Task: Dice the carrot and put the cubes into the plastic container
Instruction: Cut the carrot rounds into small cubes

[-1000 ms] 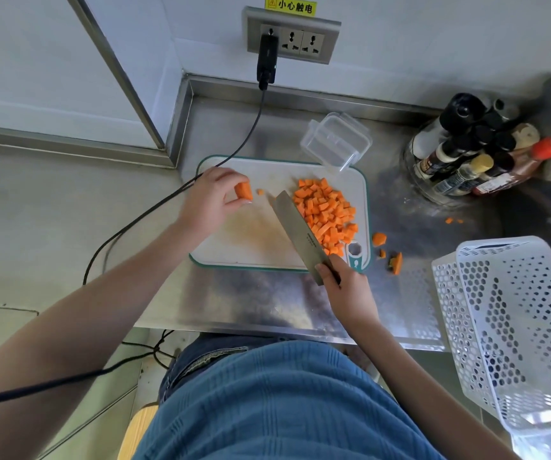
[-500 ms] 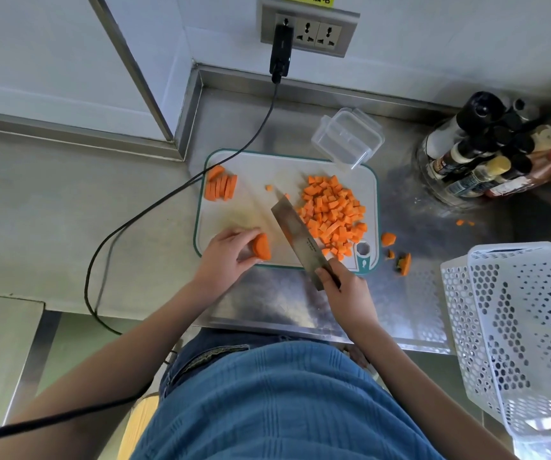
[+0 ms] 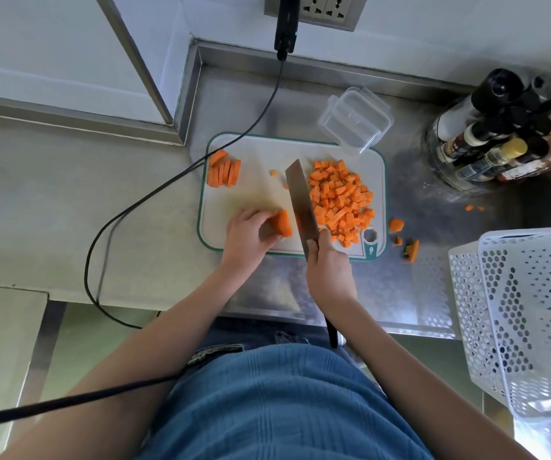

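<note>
Knife blade lengthwise, tip away

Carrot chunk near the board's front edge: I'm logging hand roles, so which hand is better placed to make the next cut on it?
The right hand: it already grips the knife, blade just right of the carrot chunk. The left hand holds the chunk on the cutting board.

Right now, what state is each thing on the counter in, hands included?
left hand: holds the carrot chunk on the cutting board
right hand: grips the cleaver, blade beside the chunk
carrot slices: stacked, uncut, at the board's far left corner
carrot cubes: piled on the board
plastic container: open, empty
plug: in the socket
</note>
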Action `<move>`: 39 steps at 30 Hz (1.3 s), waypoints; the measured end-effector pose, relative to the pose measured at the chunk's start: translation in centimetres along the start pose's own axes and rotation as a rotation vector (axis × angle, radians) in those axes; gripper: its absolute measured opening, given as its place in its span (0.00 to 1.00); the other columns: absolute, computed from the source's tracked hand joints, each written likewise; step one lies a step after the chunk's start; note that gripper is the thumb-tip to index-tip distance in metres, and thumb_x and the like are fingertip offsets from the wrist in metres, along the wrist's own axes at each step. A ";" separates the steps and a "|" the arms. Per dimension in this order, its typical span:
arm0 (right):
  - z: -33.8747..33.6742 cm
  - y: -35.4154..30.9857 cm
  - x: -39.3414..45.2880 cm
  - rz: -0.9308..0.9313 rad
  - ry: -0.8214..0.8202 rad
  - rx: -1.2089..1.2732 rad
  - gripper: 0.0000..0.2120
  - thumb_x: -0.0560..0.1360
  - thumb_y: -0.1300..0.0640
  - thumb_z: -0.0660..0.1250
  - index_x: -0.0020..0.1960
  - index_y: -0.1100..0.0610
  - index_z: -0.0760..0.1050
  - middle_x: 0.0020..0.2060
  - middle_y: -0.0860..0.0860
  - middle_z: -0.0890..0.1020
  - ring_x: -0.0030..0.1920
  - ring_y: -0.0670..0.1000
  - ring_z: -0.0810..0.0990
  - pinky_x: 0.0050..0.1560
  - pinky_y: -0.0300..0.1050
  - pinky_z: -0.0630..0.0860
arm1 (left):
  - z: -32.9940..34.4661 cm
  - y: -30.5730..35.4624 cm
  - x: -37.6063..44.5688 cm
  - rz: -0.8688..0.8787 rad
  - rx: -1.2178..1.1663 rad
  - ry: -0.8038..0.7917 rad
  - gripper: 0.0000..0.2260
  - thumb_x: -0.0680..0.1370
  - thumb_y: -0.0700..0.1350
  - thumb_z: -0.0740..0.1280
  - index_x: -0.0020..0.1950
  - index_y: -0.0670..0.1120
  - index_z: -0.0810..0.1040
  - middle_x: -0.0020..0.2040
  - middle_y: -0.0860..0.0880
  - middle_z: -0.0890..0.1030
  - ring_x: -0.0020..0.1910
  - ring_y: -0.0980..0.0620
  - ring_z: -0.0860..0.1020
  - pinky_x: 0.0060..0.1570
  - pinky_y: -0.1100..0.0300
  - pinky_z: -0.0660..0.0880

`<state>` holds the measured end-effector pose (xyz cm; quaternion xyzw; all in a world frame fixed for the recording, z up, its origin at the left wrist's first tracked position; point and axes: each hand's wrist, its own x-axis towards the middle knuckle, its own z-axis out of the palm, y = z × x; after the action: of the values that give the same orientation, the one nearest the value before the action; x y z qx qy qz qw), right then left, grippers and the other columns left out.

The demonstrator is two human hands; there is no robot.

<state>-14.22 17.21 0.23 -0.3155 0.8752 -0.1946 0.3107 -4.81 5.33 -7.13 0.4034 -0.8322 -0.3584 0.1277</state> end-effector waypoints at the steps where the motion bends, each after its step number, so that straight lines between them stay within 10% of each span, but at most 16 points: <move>1: 0.1 -0.3 0.1 0.000 0.009 -0.010 0.12 0.83 0.54 0.50 0.63 0.58 0.63 0.38 0.58 0.77 0.39 0.62 0.79 0.38 0.54 0.77 | 0.1 0.0 0.0 -0.006 0.000 0.001 0.18 0.68 0.48 0.75 0.56 0.44 0.80 0.52 0.46 0.81 0.54 0.43 0.76 0.56 0.46 0.71; 9: 1.5 -1.9 0.6 0.004 0.012 -0.087 0.10 0.83 0.57 0.49 0.62 0.58 0.61 0.36 0.58 0.77 0.36 0.61 0.78 0.35 0.52 0.75 | -0.2 0.4 -0.9 -0.104 0.010 0.031 0.20 0.78 0.53 0.49 0.44 0.40 0.73 0.43 0.43 0.73 0.43 0.47 0.67 0.47 0.50 0.66; 39: 3.0 -1.6 2.0 0.049 0.010 -0.220 0.05 0.82 0.61 0.52 0.58 0.57 0.62 0.36 0.56 0.76 0.37 0.60 0.79 0.33 0.49 0.73 | 0.7 1.1 -0.2 -0.147 0.247 -0.011 0.11 0.81 0.52 0.57 0.52 0.46 0.74 0.49 0.44 0.69 0.48 0.45 0.66 0.45 0.57 0.56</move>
<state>-12.71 14.28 -1.96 -0.3254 0.9002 -0.0915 0.2746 -5.73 6.27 -6.82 0.4739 -0.8388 -0.2639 0.0458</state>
